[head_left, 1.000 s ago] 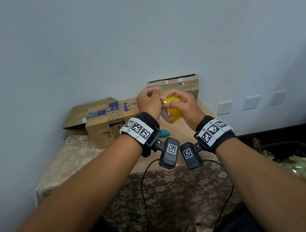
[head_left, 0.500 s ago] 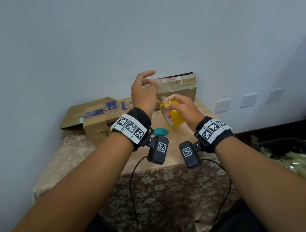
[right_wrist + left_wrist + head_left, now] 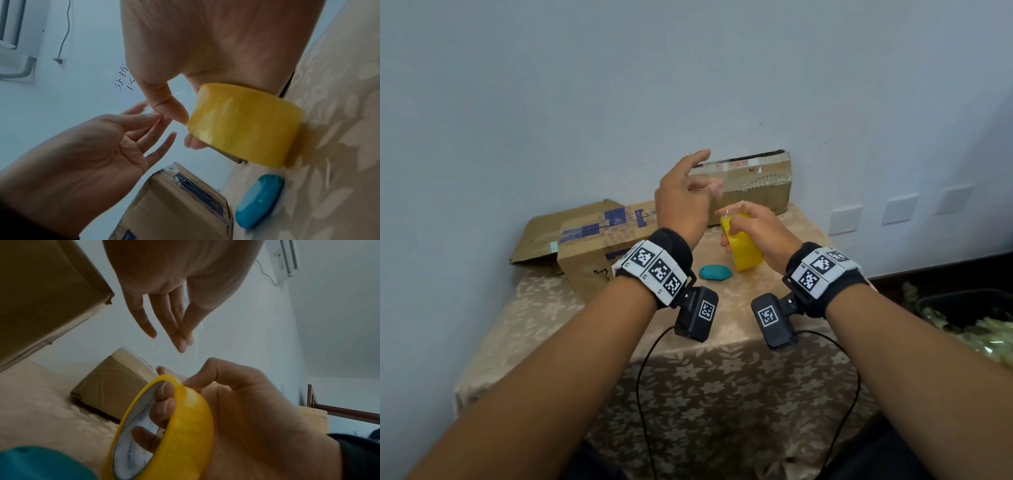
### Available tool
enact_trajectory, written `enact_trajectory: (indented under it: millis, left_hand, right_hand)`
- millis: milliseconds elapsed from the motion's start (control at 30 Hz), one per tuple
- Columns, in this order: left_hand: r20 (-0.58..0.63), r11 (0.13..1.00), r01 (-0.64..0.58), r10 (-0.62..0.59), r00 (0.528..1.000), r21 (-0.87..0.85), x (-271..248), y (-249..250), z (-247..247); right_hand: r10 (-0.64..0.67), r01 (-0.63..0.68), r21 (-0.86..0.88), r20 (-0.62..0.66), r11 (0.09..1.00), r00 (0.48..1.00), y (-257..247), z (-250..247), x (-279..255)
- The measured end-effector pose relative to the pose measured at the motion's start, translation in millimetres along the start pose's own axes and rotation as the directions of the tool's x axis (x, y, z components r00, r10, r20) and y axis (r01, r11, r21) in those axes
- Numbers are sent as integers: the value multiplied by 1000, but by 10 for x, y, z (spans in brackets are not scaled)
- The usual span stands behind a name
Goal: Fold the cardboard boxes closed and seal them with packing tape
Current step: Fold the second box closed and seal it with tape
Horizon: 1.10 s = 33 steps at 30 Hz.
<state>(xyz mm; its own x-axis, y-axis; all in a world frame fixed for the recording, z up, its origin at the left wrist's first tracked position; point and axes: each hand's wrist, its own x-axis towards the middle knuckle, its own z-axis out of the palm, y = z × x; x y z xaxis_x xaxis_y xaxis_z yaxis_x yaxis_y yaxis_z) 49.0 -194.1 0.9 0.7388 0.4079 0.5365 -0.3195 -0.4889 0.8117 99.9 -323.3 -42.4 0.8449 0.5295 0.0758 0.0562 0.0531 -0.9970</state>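
My right hand (image 3: 753, 226) grips the yellow tape roll (image 3: 744, 250) just above the table, fingers through its core (image 3: 162, 404) and thumb on the outer face (image 3: 170, 107). My left hand (image 3: 685, 202) is raised just left of the roll with its fingers mostly straight. Its thumb and a fingertip (image 3: 184, 339) meet on what looks like the clear loose tape end (image 3: 148, 110). A flattened brown box with blue print (image 3: 592, 240) lies at the left. A second taped box (image 3: 756, 181) stands against the wall behind my hands.
A teal oval object (image 3: 715, 272) lies on the floral tablecloth (image 3: 722, 394) beside the roll. The wall is close behind the boxes. A dark bin (image 3: 969, 308) with pale scraps stands at the lower right. Cables hang from both wrist cameras.
My left hand let go of the roll and rose, then brought its fingertips back toward the top of the roll. The right hand lowered the roll slightly.
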Motion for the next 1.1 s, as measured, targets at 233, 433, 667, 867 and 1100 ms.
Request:
enact_trajectory:
  millis: [233,433,667,867,1100]
  left_hand:
    - [-46,998,-40,38,998,-43,-10,-15,-10]
    - [-46,992,-92,88,995,-85,-9,41,-35]
    - [-54,981,-129,122,991,-144,4,92,-40]
    - [-61,987,10,-20,998,-159,88,48,-69]
    - [-118,992,54,-68,991,-116,134,-71,-133]
  right_hand:
    - [116,-128,140,95,982,989,-2,18,-9]
    - [120,-134,131,113,982,986,-62,33,-45]
    - [63,-64,69,19,996,998,-44,-21,-42]
    - [-15,10,76,59,997,998,-34,-49,-94]
    - [-2,0,15,139,1000,990,-43,-37,-67]
